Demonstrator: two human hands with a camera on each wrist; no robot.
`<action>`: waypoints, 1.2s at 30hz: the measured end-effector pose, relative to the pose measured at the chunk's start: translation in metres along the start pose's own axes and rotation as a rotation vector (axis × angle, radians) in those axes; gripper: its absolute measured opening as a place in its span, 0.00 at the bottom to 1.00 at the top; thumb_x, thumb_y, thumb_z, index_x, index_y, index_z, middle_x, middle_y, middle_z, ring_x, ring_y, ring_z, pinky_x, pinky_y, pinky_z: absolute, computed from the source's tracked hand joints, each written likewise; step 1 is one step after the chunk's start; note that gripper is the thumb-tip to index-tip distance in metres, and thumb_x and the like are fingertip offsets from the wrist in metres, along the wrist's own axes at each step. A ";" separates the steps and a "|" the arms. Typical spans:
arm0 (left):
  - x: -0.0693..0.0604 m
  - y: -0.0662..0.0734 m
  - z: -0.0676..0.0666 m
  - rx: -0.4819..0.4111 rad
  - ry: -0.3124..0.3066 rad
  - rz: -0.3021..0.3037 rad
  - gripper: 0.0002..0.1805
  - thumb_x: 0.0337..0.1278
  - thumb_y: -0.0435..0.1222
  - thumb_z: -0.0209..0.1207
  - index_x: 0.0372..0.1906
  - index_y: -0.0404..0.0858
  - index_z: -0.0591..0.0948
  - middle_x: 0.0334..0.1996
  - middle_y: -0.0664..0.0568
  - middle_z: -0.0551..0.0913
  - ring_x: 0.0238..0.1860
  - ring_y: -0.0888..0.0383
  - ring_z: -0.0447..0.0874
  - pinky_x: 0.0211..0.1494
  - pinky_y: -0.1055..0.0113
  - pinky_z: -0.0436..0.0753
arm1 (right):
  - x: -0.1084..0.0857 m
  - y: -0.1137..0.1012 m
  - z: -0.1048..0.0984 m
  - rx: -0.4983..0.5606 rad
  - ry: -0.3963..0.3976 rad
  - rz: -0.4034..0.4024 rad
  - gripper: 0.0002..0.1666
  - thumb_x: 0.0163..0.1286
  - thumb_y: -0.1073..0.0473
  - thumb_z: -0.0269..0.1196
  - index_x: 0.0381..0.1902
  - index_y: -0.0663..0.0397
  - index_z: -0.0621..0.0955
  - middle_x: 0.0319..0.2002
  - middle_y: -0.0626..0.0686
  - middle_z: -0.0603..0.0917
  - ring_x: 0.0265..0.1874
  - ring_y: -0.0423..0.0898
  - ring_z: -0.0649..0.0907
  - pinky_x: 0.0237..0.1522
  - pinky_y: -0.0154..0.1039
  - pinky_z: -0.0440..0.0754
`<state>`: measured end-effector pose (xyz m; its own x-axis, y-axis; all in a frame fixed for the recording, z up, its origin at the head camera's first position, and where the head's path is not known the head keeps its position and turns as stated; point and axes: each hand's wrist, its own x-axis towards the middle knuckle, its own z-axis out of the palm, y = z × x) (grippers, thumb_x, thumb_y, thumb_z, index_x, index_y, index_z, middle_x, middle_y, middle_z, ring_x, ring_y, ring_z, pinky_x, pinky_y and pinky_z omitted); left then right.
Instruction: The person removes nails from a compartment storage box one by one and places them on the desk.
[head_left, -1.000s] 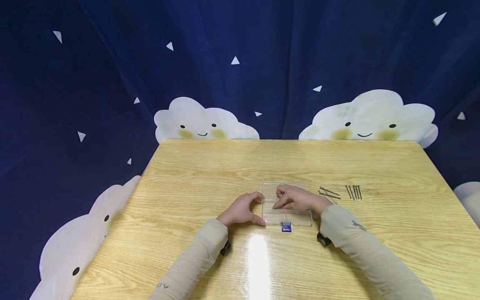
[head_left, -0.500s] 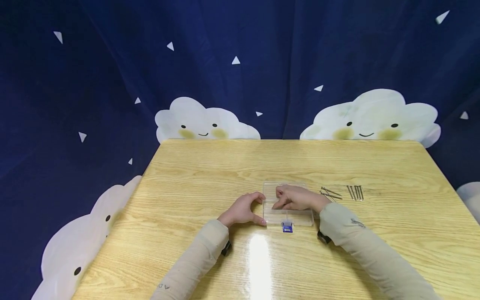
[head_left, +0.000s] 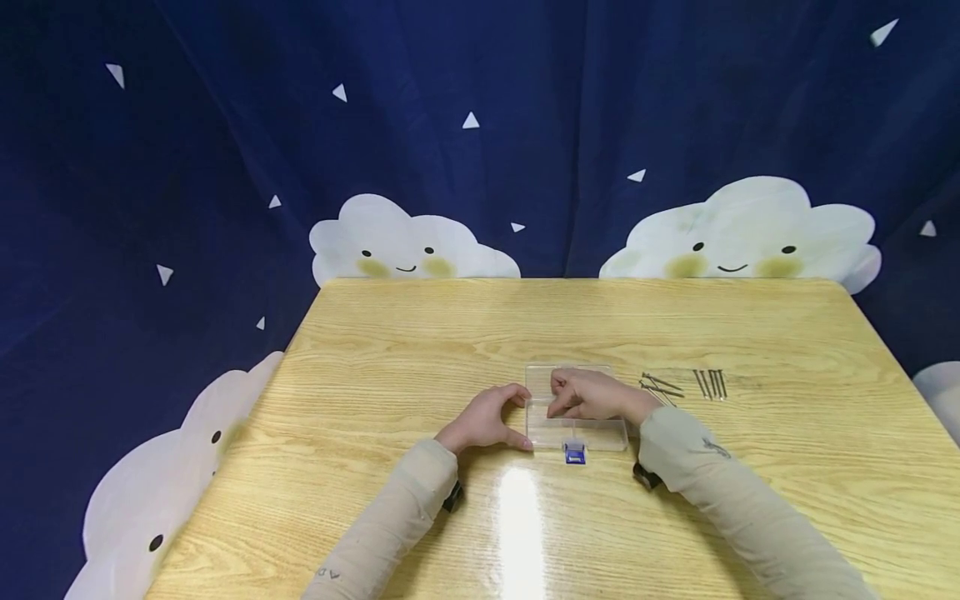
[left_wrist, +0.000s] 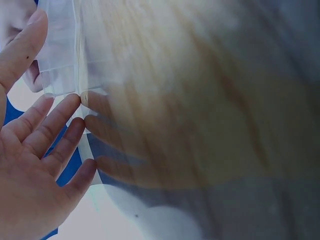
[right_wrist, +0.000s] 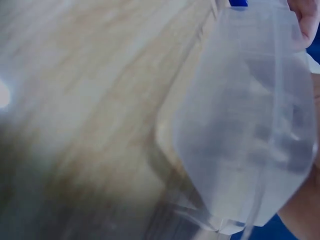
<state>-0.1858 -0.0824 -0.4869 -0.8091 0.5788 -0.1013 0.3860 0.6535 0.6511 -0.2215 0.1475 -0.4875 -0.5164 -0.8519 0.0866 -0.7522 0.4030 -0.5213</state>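
Observation:
A clear plastic box [head_left: 600, 435] with compartments lies on the table, its clear lid [head_left: 540, 379] open toward the back; a blue latch [head_left: 575, 454] sits at its front edge. My left hand [head_left: 487, 419] is at the box's left end, thumb near the front corner and fingertips farther back. In the left wrist view its fingers [left_wrist: 50, 132] are spread and fairly straight. My right hand [head_left: 592, 395] reaches over the box with curled fingers, index finger pointing down into it. Whether these fingers pinch anything is hidden. The translucent box wall [right_wrist: 240, 115] fills much of the right wrist view.
Right of the box, several nails [head_left: 710, 385] lie side by side. A few more nails [head_left: 662, 386] lie loosely crossed near my right wrist. The wooden table [head_left: 390, 350] ends at a dark blue curtain [head_left: 420, 150] with cloud prints. A light reflection shines in front.
The right index fingertip shifts very slightly within the box. Otherwise both hands, the box and the nails keep their places; small shifts come from the head camera.

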 end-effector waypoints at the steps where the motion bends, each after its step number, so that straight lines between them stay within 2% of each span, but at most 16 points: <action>1: 0.000 0.000 0.000 -0.001 -0.001 0.000 0.38 0.30 0.45 0.74 0.54 0.40 0.72 0.46 0.52 0.80 0.53 0.54 0.72 0.61 0.62 0.64 | 0.000 0.000 0.001 0.010 0.005 -0.001 0.10 0.54 0.64 0.67 0.35 0.48 0.87 0.27 0.43 0.65 0.27 0.37 0.64 0.29 0.31 0.63; 8: -0.001 0.001 0.000 -0.002 0.001 -0.003 0.38 0.31 0.45 0.74 0.54 0.40 0.72 0.47 0.51 0.79 0.52 0.54 0.72 0.61 0.61 0.64 | -0.005 0.003 0.001 0.139 0.077 -0.022 0.10 0.53 0.67 0.67 0.36 0.55 0.86 0.27 0.45 0.63 0.28 0.38 0.65 0.31 0.32 0.66; 12: 0.000 0.000 0.000 -0.007 0.001 -0.004 0.38 0.30 0.44 0.74 0.54 0.40 0.72 0.47 0.51 0.79 0.52 0.54 0.72 0.61 0.61 0.64 | -0.008 0.003 0.000 0.174 0.111 -0.049 0.12 0.51 0.68 0.68 0.37 0.60 0.85 0.27 0.47 0.63 0.28 0.39 0.64 0.30 0.32 0.66; 24: 0.000 0.000 0.001 0.000 0.003 -0.008 0.38 0.31 0.44 0.74 0.54 0.40 0.72 0.46 0.52 0.79 0.52 0.55 0.72 0.61 0.62 0.64 | -0.016 0.007 0.001 0.228 0.173 -0.051 0.12 0.51 0.67 0.68 0.37 0.62 0.84 0.29 0.46 0.63 0.29 0.39 0.64 0.29 0.32 0.64; 31: 0.001 -0.001 0.001 0.002 0.012 0.011 0.38 0.30 0.45 0.74 0.53 0.39 0.72 0.45 0.52 0.80 0.51 0.54 0.73 0.60 0.62 0.65 | -0.026 0.005 -0.005 0.216 0.196 -0.027 0.13 0.51 0.68 0.68 0.38 0.62 0.84 0.28 0.45 0.61 0.27 0.38 0.62 0.28 0.32 0.64; 36: -0.001 0.001 0.001 -0.008 0.006 -0.007 0.38 0.31 0.44 0.74 0.54 0.40 0.72 0.46 0.52 0.80 0.53 0.54 0.72 0.61 0.61 0.64 | -0.036 0.002 -0.007 0.223 0.223 -0.004 0.13 0.51 0.68 0.68 0.37 0.64 0.84 0.27 0.46 0.60 0.26 0.37 0.60 0.26 0.32 0.62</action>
<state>-0.1846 -0.0816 -0.4870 -0.8148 0.5708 -0.1014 0.3764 0.6539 0.6564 -0.2075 0.1815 -0.4857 -0.6095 -0.7488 0.2604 -0.6590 0.2958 -0.6915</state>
